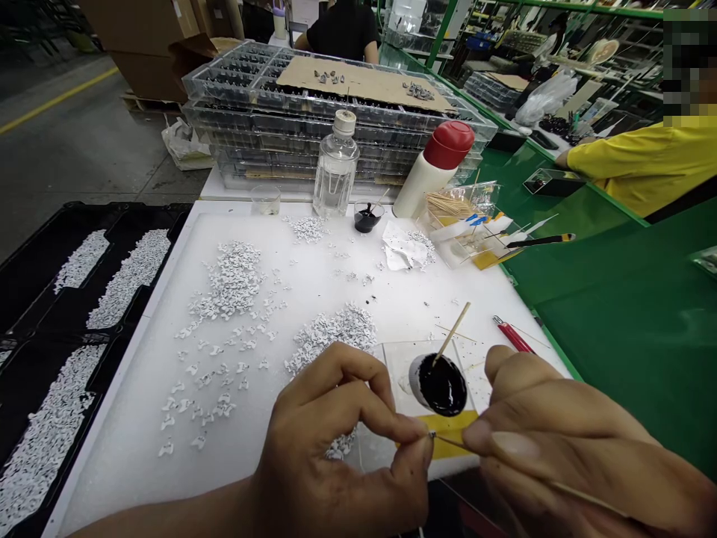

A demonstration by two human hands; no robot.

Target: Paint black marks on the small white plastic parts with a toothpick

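Observation:
Between thumb and forefinger, my left hand pinches a tiny white-and-black part. My right hand grips a thin wooden stick like a pen, its tip at the small part. Just beyond the fingers, a small cup of black paint stands with another wooden stick leaning in it. Yellow tape lies beneath my fingertips. Heaps of small white parts spread over the white work surface, with one pile partly hidden behind my left hand.
Farther back stand a clear bottle, a small dark-filled cup, a red-capped flask and a box of wooden sticks. Stacked clear trays rise behind. Black trays of white parts sit left. A person in yellow is at right.

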